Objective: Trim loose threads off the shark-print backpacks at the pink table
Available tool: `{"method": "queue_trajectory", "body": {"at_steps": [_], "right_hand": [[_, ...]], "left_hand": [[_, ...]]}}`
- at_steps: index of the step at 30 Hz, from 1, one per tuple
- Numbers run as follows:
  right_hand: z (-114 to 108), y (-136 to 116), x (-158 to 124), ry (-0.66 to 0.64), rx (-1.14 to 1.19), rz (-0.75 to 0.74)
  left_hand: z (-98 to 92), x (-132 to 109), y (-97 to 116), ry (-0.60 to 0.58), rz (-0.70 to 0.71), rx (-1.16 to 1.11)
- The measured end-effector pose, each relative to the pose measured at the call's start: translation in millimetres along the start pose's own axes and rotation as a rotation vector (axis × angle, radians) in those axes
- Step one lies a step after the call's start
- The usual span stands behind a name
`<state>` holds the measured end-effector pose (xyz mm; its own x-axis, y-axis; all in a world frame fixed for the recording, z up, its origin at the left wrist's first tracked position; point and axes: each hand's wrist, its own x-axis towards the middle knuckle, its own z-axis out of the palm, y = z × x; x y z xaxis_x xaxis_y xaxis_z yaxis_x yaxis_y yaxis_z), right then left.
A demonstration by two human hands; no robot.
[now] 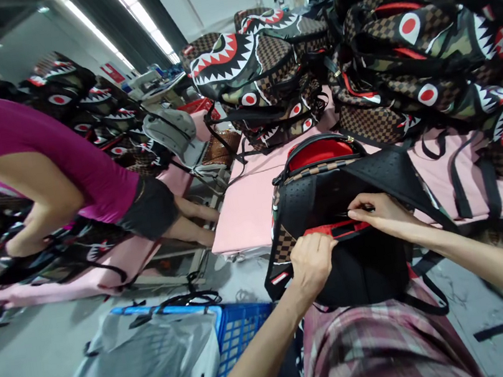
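Observation:
A black backpack [363,272] with brown checkered sides rests at the edge of the pink table, its back panel facing me. Across that panel runs a pocket opening with a red lining. My left hand [313,260] is closed on the left end of the red-lined edge. At the opening's right end, my right hand [380,213] pinches something small, mostly hidden by the fingers; I cannot make out what it is. Above, the bag's top gapes, showing more red lining [321,151]. A black strap hangs from the lower right of the bag.
Shark-mouth backpacks [259,80] are heaped on the pink table [241,215], with a taller pile [421,56] at right. A blue basket [239,329] with a clear plastic bag stands on the floor at lower left. Another person [50,143] bends over bags at left.

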<state>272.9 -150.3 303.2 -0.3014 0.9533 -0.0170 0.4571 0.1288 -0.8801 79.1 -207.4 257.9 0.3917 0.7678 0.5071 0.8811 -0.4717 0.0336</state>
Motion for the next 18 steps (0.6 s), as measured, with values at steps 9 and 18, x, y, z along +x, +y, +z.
{"method": "queue_trajectory", "body": {"at_steps": [9,18], "right_hand": [[3,10,-4,0.095,0.123,0.025],[-1,-7,-19,0.014,-0.299,0.222]], "left_hand": [[-26.5,63,13,-0.626,0.066,0.126],[-16.2,49,17,-0.572,-0.048,0.178]]}}
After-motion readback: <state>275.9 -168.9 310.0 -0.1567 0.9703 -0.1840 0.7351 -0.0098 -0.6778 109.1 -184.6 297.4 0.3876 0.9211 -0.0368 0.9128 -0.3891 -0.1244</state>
